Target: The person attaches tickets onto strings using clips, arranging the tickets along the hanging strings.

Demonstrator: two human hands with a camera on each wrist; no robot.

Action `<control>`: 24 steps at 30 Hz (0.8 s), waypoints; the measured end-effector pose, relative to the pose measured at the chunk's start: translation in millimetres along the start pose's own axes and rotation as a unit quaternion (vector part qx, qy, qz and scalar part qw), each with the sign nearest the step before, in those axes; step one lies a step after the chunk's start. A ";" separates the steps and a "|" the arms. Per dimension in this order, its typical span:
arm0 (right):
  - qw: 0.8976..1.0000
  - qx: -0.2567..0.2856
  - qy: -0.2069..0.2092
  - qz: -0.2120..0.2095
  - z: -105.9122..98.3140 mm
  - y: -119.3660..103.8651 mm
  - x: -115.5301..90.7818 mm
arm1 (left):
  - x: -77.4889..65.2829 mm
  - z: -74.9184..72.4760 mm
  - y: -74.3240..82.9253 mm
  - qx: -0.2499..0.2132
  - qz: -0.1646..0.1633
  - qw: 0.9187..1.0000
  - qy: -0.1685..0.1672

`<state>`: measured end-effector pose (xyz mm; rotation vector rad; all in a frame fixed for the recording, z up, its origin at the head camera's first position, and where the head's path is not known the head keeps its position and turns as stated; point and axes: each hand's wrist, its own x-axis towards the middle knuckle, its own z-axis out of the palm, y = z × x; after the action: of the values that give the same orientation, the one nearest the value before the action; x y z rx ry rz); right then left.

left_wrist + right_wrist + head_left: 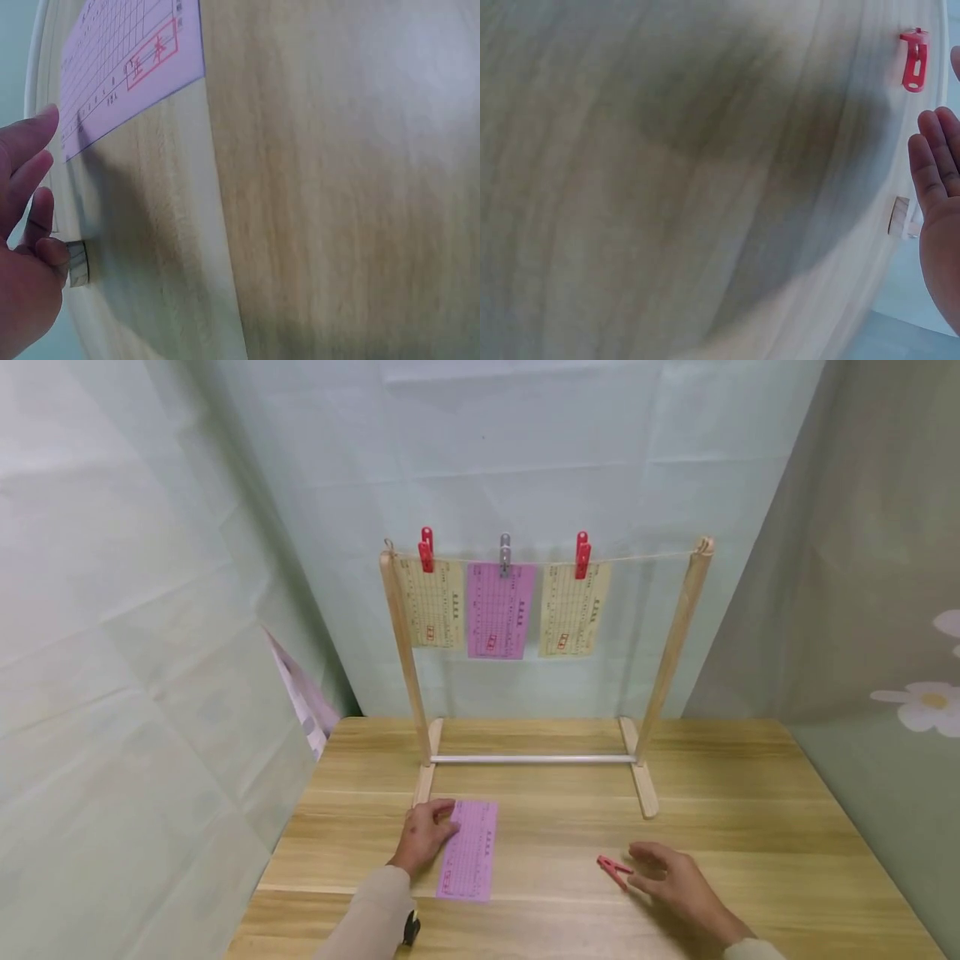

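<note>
A pink printed form slip (471,856) with a red stamp lies flat on the wooden table. My left hand (426,837) is at its left edge, thumb and fingers spread apart near the upper corner. The left wrist view shows the stamped end of the slip beyond these fingers. To the right, a red clothespin (615,870) lies on the table. My right hand (678,881) is right beside it, fingers extended and thumb apart. In the right wrist view the clothespin (915,60) appears past the fingertips, outside the hand.
Behind the hands stands a wooden rack (678,643) with a string across its top. From the string hang a yellow slip (438,610), a pink slip (500,614) and another yellow slip (573,614), held by red and grey clothespins. Pale curtains surround the table (720,777).
</note>
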<state>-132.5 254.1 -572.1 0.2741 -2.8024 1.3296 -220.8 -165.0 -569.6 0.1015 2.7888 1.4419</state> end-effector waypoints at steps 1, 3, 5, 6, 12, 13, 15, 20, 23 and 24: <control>1.000 0.000 -0.002 0.002 0.2 0.2 -0.7 | 0.8 0.7 0.1 -0.003 -0.004 1.000 0.001; 1.000 -0.003 -0.004 0.003 0.9 0.9 -1.8 | 2.6 2.2 0.1 -0.009 -0.010 1.000 0.001; 1.000 -0.005 -0.005 0.003 1.7 1.6 -2.9 | 4.3 3.3 0.3 -0.016 -0.014 1.000 -0.001; 1.000 -0.007 -0.004 0.002 2.2 1.9 -3.5 | 5.0 3.8 0.6 -0.017 -0.013 1.000 -0.002; 1.000 -0.016 -0.001 -0.013 7.7 5.6 -5.5 | 7.2 6.5 1.0 -0.013 0.000 1.000 0.009; 1.000 -0.016 0.003 -0.017 8.7 6.2 -5.7 | 7.4 7.2 0.6 -0.014 0.001 1.000 0.013; 1.000 -0.016 0.011 -0.024 10.2 6.9 -5.6 | 8.1 8.7 -0.6 -0.011 0.006 1.000 0.020; 0.999 -0.015 0.012 -0.025 11.0 5.9 -5.3 | 8.7 12.3 -3.0 -0.004 0.004 1.000 0.030; 1.000 -0.015 0.000 -0.020 11.1 4.5 -4.5 | 8.3 13.6 -3.1 -0.003 -0.005 1.000 0.031; 1.000 -0.017 -0.003 -0.020 11.3 4.3 -4.1 | 8.0 13.8 -2.8 -0.002 -0.008 1.000 0.031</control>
<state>-128.7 248.6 -583.0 0.3303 -2.8056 1.2746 -228.5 -154.9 -579.7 0.0364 2.8269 1.4732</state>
